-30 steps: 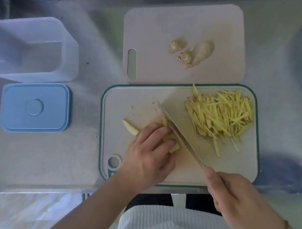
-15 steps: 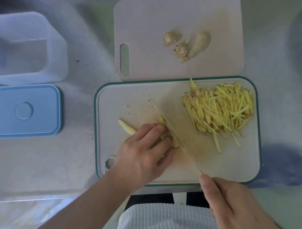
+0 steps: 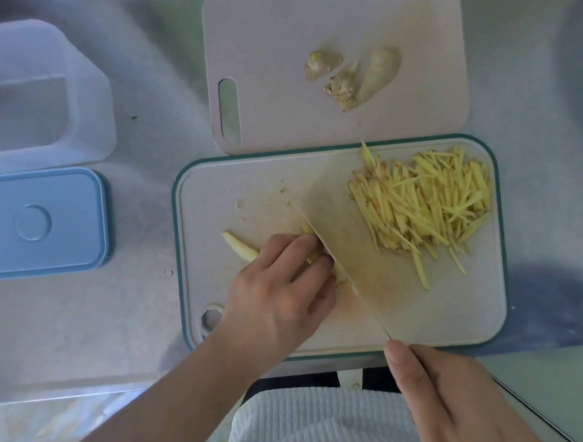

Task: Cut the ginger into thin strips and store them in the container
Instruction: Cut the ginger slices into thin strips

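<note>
On the green-rimmed cutting board point(image 3: 445, 312) my left hand point(image 3: 278, 289) holds down a stack of ginger slices point(image 3: 339, 275) with curled fingers. My right hand point(image 3: 455, 405) grips the handle of a knife point(image 3: 342, 255); its blade lies diagonally against my left knuckles and down on the slices. A pile of thin yellow ginger strips point(image 3: 426, 205) lies at the board's right. One loose ginger slice point(image 3: 238, 245) sticks out left of my left hand. The clear container point(image 3: 50, 96) stands open at far left, with its blue lid point(image 3: 42, 222) in front of it.
A pink board point(image 3: 273, 55) behind the cutting board carries ginger scraps and peel point(image 3: 351, 77). The grey counter's front edge runs just below the cutting board. My white ribbed clothing fills the bottom middle.
The view has shifted slightly. The knife blade has stepped a little further left into the ginger under my left fingers; both hands keep their holds.
</note>
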The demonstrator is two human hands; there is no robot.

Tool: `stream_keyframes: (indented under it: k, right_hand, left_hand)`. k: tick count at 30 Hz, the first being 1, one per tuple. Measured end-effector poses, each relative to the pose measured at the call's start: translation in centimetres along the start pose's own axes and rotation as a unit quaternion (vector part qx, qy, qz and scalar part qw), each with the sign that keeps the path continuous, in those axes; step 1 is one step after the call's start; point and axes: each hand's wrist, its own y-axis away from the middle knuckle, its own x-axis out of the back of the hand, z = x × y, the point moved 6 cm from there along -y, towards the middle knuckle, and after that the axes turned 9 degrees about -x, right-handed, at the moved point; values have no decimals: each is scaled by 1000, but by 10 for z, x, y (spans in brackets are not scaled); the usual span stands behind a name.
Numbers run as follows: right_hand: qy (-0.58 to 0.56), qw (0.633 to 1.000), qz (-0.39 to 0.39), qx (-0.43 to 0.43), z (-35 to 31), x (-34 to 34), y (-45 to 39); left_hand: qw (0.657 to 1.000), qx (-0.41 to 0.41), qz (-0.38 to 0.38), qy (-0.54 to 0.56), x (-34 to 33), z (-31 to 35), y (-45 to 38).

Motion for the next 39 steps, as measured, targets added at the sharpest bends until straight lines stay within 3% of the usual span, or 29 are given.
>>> stream_keyframes:
  k: [3, 7, 15, 28, 39]
  right_hand:
    - [0, 1000, 6, 16, -4, 2, 0]
    - [-27, 997, -38, -59, 8, -2, -3]
    - [25, 994, -105, -28, -6, -17, -30]
    - [2, 998, -64, -20, -9, 3, -16]
    - [-4, 994, -100, -35, 0, -7, -18]
  left_hand:
    - [1000, 2, 6, 6, 1, -1, 1]
    - [1000, 2, 8, 10, 1, -1, 0]
    - [1000, -9, 12, 15, 2, 0, 0]
    - [1000, 10, -5, 8, 2, -2, -1]
    - [1000, 1, -16, 4, 1, -1, -1]
